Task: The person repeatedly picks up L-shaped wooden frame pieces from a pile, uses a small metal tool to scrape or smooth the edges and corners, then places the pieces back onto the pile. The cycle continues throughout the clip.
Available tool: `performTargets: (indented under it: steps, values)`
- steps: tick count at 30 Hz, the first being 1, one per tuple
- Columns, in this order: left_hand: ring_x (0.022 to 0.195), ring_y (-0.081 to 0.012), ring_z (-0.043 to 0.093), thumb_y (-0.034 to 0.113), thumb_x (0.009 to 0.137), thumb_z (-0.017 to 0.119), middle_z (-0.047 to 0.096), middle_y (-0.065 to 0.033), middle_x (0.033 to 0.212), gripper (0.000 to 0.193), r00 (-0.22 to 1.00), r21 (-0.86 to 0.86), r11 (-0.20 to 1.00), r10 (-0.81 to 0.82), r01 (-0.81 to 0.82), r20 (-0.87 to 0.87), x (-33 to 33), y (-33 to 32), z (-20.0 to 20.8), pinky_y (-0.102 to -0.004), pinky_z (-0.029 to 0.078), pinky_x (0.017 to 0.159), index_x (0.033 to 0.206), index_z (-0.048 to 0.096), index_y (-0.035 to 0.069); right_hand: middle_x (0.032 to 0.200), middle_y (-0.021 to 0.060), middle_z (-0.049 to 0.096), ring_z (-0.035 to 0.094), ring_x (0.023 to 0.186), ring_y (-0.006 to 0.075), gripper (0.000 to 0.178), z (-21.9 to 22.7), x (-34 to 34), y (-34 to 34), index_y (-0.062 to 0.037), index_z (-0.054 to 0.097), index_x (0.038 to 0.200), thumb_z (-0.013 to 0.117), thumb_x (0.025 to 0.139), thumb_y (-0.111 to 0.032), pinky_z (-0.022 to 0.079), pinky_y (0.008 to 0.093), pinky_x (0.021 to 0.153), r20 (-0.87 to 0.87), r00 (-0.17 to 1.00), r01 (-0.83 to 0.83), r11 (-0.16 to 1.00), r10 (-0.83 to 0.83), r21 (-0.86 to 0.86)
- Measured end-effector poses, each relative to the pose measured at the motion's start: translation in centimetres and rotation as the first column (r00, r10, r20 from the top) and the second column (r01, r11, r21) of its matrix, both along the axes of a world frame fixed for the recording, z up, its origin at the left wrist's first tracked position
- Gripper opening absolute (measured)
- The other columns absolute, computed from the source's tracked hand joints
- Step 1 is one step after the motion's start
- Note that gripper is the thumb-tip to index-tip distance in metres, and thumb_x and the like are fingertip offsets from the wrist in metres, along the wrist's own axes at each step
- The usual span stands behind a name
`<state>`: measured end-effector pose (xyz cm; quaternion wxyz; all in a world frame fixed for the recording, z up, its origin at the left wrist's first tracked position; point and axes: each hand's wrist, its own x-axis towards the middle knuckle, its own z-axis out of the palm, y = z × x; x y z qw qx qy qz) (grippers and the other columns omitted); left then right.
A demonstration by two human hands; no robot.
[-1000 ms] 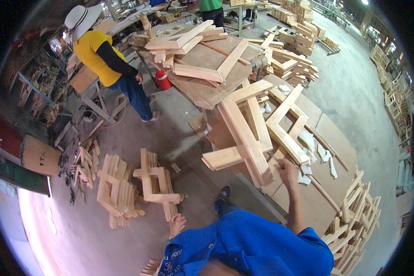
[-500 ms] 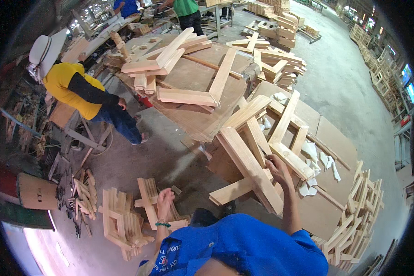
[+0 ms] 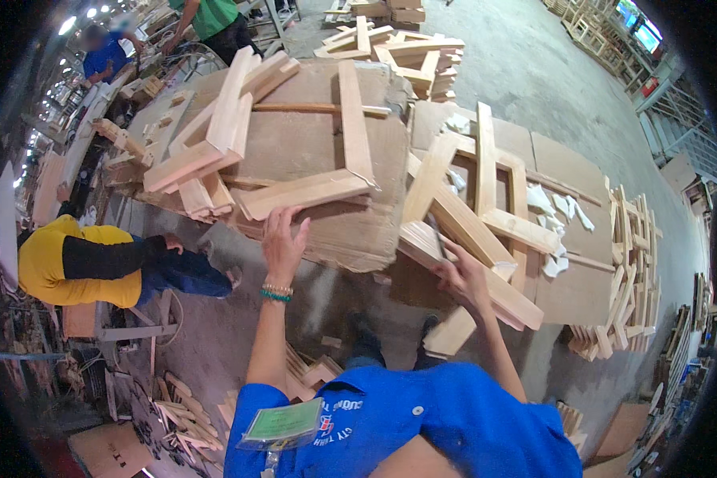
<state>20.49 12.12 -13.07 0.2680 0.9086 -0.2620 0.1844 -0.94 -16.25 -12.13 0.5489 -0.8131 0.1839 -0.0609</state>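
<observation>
My left hand (image 3: 285, 243) reaches to the near edge of an L-shaped wooden frame piece (image 3: 315, 193), fingers spread; whether they touch it I cannot tell. That piece lies on the cardboard-covered left table (image 3: 350, 239). My right hand (image 3: 464, 280) is closed on a thin dark tool (image 3: 436, 233), its exact kind too small to make out. The tool's tip is over a light wooden frame piece (image 3: 486, 279) at the near edge of the right-hand table. Another wooden frame (image 3: 486, 167) lies beyond it, its bars crossing.
Stacked wooden pieces (image 3: 239, 111) lie at the left table's far side. White scraps (image 3: 554, 215) are scattered on the right table's cardboard (image 3: 581, 295). Frames are piled at right (image 3: 625, 271). A person in a yellow shirt (image 3: 95, 259) stands at left; others work behind.
My left hand has moved from low by my body up to the left table's L-shaped piece. My view has swung right. My right hand still holds the thin tool.
</observation>
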Motion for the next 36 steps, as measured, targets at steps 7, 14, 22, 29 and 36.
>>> performTargets:
  steps: [7, 14, 22, 29, 36]
  values:
    - [0.111, -0.0329, 0.049, 0.030, 0.079, 0.067, 0.053, -0.0151, 0.118, 0.045, 0.972, 0.149, 0.976, 0.129, -0.160, 0.199, 18.5, 0.8, 4.6, -0.0450, 0.039, 0.096, 0.115, 0.054, 0.007, 0.079, 0.0102, 0.067, 0.055, 0.052, 0.0076, 0.038, 1.1, -6.9, -0.6, 0.0000, 0.044, 0.131, 0.048, 0.095, -0.014, 0.044, 0.0202, 0.044, -0.064, 0.892, 0.451, 0.890, -0.447, 0.070]
    - [0.127, -0.0367, 0.041, 0.041, 0.072, 0.065, 0.044, -0.0218, 0.135, 0.073, 0.835, 0.300, 0.818, 0.540, -0.491, -0.105, 32.6, 0.6, 8.3, -0.0457, 0.035, 0.104, 0.130, 0.044, 0.002, 0.084, 0.0096, 0.066, 0.056, 0.055, 0.0077, 0.031, 0.0, -11.7, 0.1, -0.0022, 0.050, 0.122, 0.051, 0.094, -0.016, 0.045, 0.0192, 0.045, -0.043, 0.781, 0.621, 0.766, -0.623, 0.169]
    - [0.107, -0.0349, 0.059, 0.027, 0.066, 0.071, 0.057, -0.0235, 0.117, 0.063, 0.708, 0.381, 0.742, 0.658, -0.552, -0.256, 34.7, 0.1, 6.7, -0.0456, 0.049, 0.088, 0.118, 0.047, 0.002, 0.090, 0.0064, 0.065, 0.057, 0.065, 0.0072, 0.023, -0.5, -13.4, 2.1, -0.0022, 0.054, 0.114, 0.049, 0.093, -0.011, 0.045, 0.0197, 0.052, -0.056, 0.705, 0.709, 0.698, -0.707, 0.102]
    - [0.104, -0.0394, 0.057, 0.037, 0.071, 0.066, 0.057, -0.0259, 0.113, 0.066, 0.948, -0.068, 0.949, 0.312, -0.309, 0.056, 31.3, 6.7, 15.5, -0.0437, 0.044, 0.090, 0.117, 0.046, -0.006, 0.083, 0.0062, 0.064, 0.050, 0.065, 0.0067, 0.025, -0.6, -8.9, -0.7, 0.0014, 0.055, 0.114, 0.048, 0.094, -0.012, 0.040, 0.0208, 0.058, 0.017, 0.814, 0.580, 0.814, -0.580, 0.010]
    - [0.076, -0.0135, 0.054, 0.028, 0.078, 0.068, 0.056, -0.0040, 0.085, 0.042, 0.894, -0.687, 0.718, -0.230, -0.111, -0.385, 14.3, 5.6, 29.3, -0.0261, 0.045, 0.067, 0.107, 0.055, 0.002, 0.081, 0.0052, 0.062, 0.048, 0.066, 0.0069, 0.022, 4.8, -3.2, -0.8, -0.0001, 0.055, 0.113, 0.047, 0.096, -0.011, 0.039, 0.0211, 0.058, 0.150, 0.912, 0.371, 0.924, -0.381, 0.090]
